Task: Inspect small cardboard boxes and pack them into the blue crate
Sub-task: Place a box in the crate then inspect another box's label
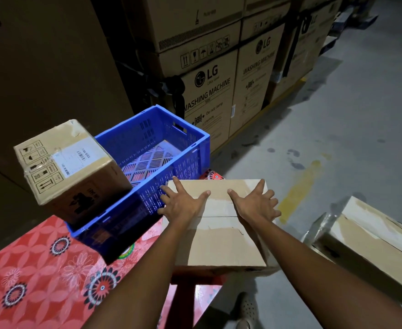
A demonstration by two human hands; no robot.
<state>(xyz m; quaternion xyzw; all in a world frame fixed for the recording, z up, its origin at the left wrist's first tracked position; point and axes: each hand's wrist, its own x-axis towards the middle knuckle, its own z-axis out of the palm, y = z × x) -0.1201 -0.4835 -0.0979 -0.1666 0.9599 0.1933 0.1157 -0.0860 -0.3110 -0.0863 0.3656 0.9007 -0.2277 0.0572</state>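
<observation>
A plain cardboard box [219, 236] lies at the right edge of the table, just right of the blue crate [190, 160]. My left hand [181, 203] rests flat on the box's top at its far left part, fingers spread. On the far right part my right hand [257, 203] lies flat too, fingers spread over the far right corner. Another cardboard box [74, 167], with a white label and handling symbols, sits tilted on the crate's left rim. The crate's slotted floor shows nothing inside where visible.
The table wears a red flowered cloth [36, 269]. Tall washing-machine cartons [209, 96] stand stacked behind the crate. A torn cardboard box [373, 241] lies on the grey floor to the right. My shoe [245, 312] shows below the table edge.
</observation>
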